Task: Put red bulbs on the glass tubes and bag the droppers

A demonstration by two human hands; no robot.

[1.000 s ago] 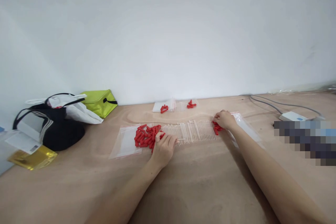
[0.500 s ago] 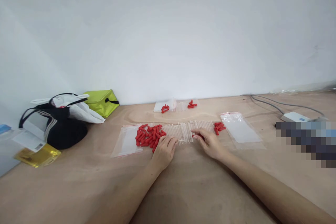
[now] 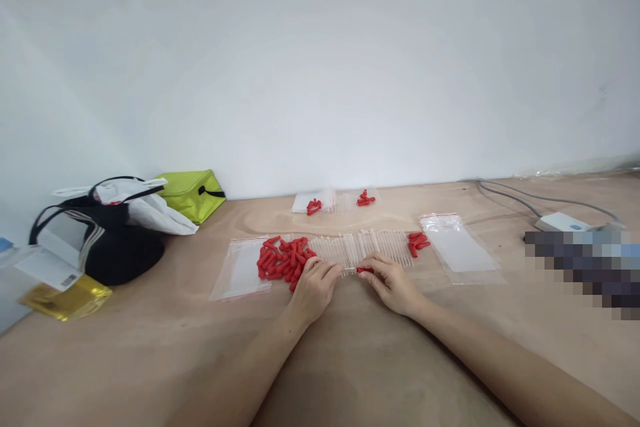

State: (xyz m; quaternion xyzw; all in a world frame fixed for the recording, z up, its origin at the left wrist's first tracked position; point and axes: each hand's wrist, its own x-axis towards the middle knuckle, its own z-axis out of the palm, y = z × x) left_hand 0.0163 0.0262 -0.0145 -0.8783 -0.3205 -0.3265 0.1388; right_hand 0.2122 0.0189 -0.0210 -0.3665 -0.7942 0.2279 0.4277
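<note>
Between the fingertips of my left hand (image 3: 316, 282) is a thin clear dropper tube (image 3: 349, 271), lying level and pointing right. My right hand (image 3: 389, 280) pinches a red rubber dropper bulb (image 3: 361, 269) at the tube's right end. Bulb and tube meet or nearly meet; the fingers partly cover the joint. Just behind both hands lies a row of clear tubes (image 3: 330, 250), side by side. A heap of red bulbs (image 3: 283, 259) is beside my left hand, and a smaller group of red bulbs (image 3: 418, 244) lies beyond my right hand.
Clear zip bags lie left (image 3: 240, 271) and right (image 3: 457, 250). At the wall are further bags (image 3: 303, 203) with red bulbs and tubes. A black cap (image 3: 130, 257), green pouch (image 3: 193, 195) and yellow-bottomed pack (image 3: 70, 297) stand left; a white box (image 3: 563, 221) with cables is right.
My right hand has come left and slightly nearer, bringing a red bulb up to the tube in my left hand. The left hand has stayed nearly still.
</note>
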